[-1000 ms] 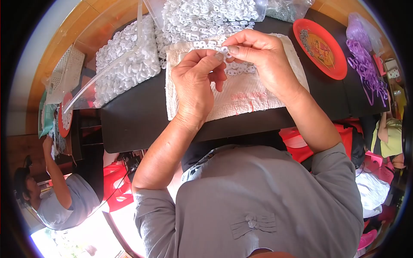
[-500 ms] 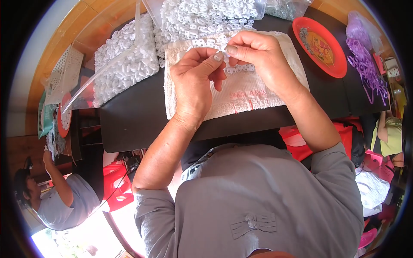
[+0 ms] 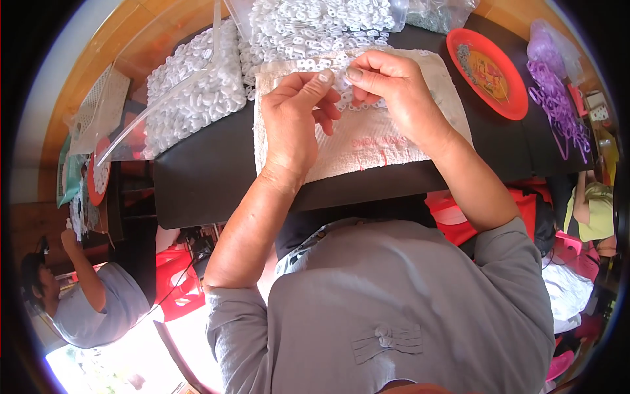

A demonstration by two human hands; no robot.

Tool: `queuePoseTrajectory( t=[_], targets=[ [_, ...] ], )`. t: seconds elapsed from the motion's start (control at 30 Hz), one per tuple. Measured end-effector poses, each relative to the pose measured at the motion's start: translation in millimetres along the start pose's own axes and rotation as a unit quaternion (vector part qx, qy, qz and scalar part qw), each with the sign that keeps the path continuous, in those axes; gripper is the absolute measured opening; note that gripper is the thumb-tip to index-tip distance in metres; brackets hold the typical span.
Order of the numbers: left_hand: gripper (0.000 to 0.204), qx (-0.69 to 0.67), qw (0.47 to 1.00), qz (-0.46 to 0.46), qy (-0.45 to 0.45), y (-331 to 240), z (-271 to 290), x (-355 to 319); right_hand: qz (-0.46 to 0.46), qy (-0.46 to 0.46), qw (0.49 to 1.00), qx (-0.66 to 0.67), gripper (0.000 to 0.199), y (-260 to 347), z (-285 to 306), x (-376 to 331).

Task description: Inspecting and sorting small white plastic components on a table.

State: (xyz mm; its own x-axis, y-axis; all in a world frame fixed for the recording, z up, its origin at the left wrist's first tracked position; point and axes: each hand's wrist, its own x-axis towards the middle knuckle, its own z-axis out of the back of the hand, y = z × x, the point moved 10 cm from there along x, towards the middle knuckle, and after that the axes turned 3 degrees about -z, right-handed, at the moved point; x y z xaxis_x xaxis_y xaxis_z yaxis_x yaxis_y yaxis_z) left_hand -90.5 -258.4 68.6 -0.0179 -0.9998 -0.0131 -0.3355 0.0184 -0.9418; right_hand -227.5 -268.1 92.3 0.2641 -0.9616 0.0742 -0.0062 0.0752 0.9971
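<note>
My left hand (image 3: 295, 111) and my right hand (image 3: 400, 85) are raised over a cream cloth (image 3: 400, 134) on the dark table. Thumb and forefinger of my left hand are pinched together; what they hold, if anything, is too small to make out. Beside it, my right hand is closed in a pinch, with a small white plastic piece (image 3: 342, 79) at its fingertips. Under and behind the fingers lie more small white two-holed pieces (image 3: 314, 64) on the cloth, partly covered by my hands.
A clear bag of white pieces (image 3: 193, 92) stands at left, with a loose heap (image 3: 321, 23) at the back. To the right are a red oval tray (image 3: 523, 98) with grey bits and purple ribbons (image 3: 558, 98). A person (image 3: 102, 302) sits at far left, another (image 3: 594, 207) at far right.
My fingertips, nearly meeting before, have drawn slightly apart, the left ones moving a little to the left. The person at far left has moved slightly.
</note>
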Motion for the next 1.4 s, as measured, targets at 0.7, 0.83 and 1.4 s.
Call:
queuePoseTrajectory(
  t=[0.7, 0.83, 1.4],
  targets=[
    [0.011, 0.045, 0.995, -0.071, -0.061, -25, 33, 6, 0.186, 0.055, 0.892, -0.409, 0.010, 8, -44, -16],
    [0.009, 0.293, 0.948, -0.120, -0.012, -36, 31, -12, 0.066, 0.079, 0.946, -0.306, 0.011, -6, -29, -8],
    [0.009, 0.309, 0.947, -0.063, 0.050, -6, 30, -54, 0.050, 0.163, 0.941, -0.291, 0.009, -3, -37, -18]
  ],
)
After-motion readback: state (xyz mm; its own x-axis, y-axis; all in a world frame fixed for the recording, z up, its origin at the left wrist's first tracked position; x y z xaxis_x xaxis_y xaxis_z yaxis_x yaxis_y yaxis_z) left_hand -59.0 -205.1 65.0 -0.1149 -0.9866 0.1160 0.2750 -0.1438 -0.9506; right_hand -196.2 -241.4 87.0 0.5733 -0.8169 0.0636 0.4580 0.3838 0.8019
